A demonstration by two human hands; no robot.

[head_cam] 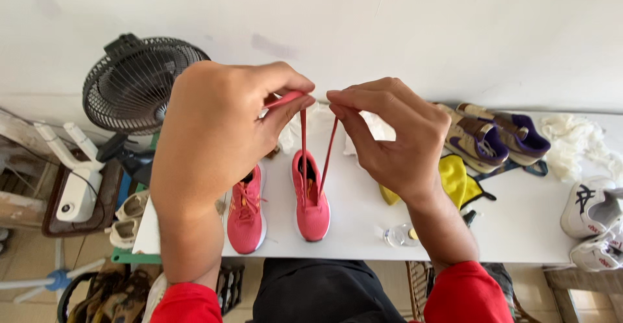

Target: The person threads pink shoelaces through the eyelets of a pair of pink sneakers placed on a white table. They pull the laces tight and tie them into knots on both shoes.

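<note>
- The left hand (214,135) is raised above the table (363,232); its grip is pressed together, thumb and forefinger pinching one end of a pink lace (303,148)
- The right hand (396,135) is level with it, the two nearly touching at the fingertips; its grip is likewise pinched on the other end of the lace, the strand running down at a slant
- Both strands lead down into the right-hand pink shoe (311,200), which stands on the table with its toe towards the person; a second pink shoe (246,216) stands just beside it, partly behind the left wrist
- Farther right on the table: a pair of tan and purple shoes (493,135); a yellow cloth (454,177); white shoes (594,222) at the edge; a small clear item (397,235) near the right forearm
- A black fan (133,83) stands left of the table; red sleeves (464,294) cover both forearms
</note>
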